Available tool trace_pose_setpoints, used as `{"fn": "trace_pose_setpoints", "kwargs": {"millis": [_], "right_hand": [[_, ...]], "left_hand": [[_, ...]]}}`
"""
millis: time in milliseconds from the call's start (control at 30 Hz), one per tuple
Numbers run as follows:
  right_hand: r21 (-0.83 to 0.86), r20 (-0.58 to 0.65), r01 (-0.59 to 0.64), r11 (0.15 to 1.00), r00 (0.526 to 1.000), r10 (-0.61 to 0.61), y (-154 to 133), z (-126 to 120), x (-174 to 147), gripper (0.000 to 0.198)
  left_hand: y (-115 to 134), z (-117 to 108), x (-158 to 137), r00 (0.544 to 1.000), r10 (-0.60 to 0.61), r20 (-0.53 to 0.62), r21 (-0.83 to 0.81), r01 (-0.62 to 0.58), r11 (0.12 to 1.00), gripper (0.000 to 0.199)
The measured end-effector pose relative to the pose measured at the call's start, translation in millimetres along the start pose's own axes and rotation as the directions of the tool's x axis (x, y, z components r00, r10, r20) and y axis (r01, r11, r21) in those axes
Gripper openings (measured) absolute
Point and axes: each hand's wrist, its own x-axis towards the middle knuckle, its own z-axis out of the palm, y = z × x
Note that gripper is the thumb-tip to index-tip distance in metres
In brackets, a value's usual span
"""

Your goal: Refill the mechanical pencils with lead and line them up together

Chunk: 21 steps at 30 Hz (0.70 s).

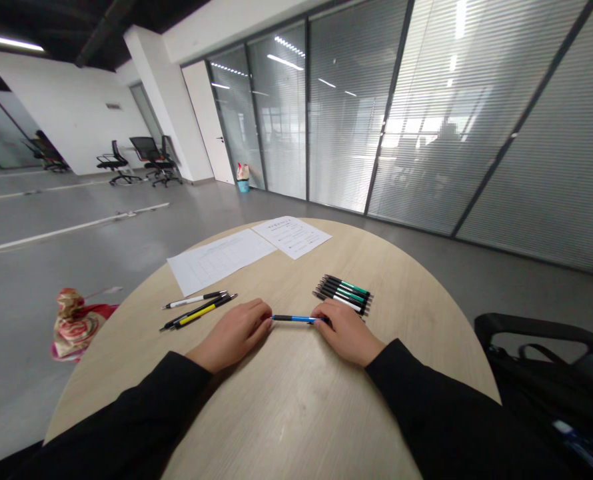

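A blue pen (294, 319) with a black grip lies level between my hands, just at the tabletop. My left hand (241, 331) pinches its tip end on the left. At the other end, the fingers of my right hand (349, 330) are closed on the pen's clip end. Just beyond my right hand is a row of several pens (345, 292), green, black and white, laid side by side. To the left of my left hand lie a white pen (194, 300), a yellow pen (204, 311) and a black pen (186, 318), loosely together.
Two printed sheets, a form (221, 257) and a text page (292, 235), lie at the far side of the round table (296, 413). A black chair (541, 333) stands close on the right. A patterned bag (74, 327) sits on the floor at left.
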Motion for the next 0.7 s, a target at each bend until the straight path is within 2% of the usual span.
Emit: {"fn": "trace_pose_setpoints", "kwargs": {"millis": [700], "right_hand": [[0.009,0.003,-0.006,1.000,1.000,0.006,0.7,0.0,0.7,0.011]], "left_hand": [[2.0,-1.7,0.5,1.000,-0.004,0.009,-0.016,0.005,1.000,0.023]]}}
